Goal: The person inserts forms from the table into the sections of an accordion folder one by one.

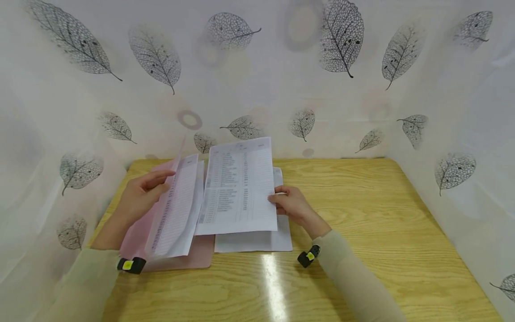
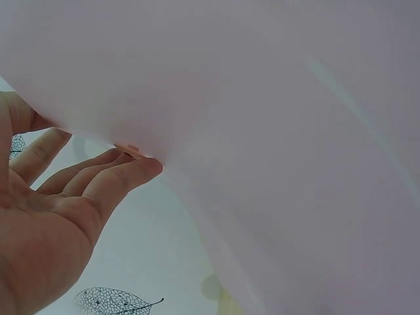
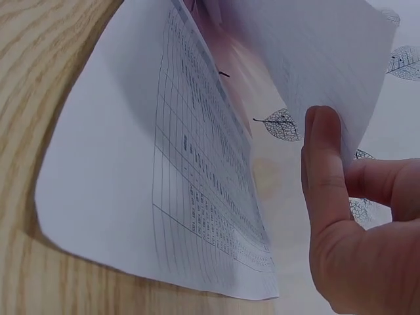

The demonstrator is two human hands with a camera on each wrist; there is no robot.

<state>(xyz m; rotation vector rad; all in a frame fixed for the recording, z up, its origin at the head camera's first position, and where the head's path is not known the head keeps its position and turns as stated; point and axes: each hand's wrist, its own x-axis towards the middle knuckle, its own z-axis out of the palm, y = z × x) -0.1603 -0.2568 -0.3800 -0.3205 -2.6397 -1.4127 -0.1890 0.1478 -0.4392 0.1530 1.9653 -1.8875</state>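
A pink plastic folder (image 1: 203, 250) lies open on the left part of the table, with printed sheets (image 1: 187, 197) standing tilted above it. My left hand (image 1: 141, 194) pinches the edge of the folder's thin translucent cover (image 2: 262, 131), which is raised and bowed. Between thumb and fingers, my right hand (image 1: 295, 205) holds the right edge of a printed sheet (image 1: 241, 188) covered in table rows. That sheet is lifted at a slant. Beneath it another printed paper (image 3: 131, 177) lies on the table, partly covered in the head view.
The wood-grain table (image 1: 362, 232) extends to the right and toward the front. Around its back and sides hangs a pale curtain (image 1: 257, 98) with a leaf print. Each wrist carries a small black camera on a strap.
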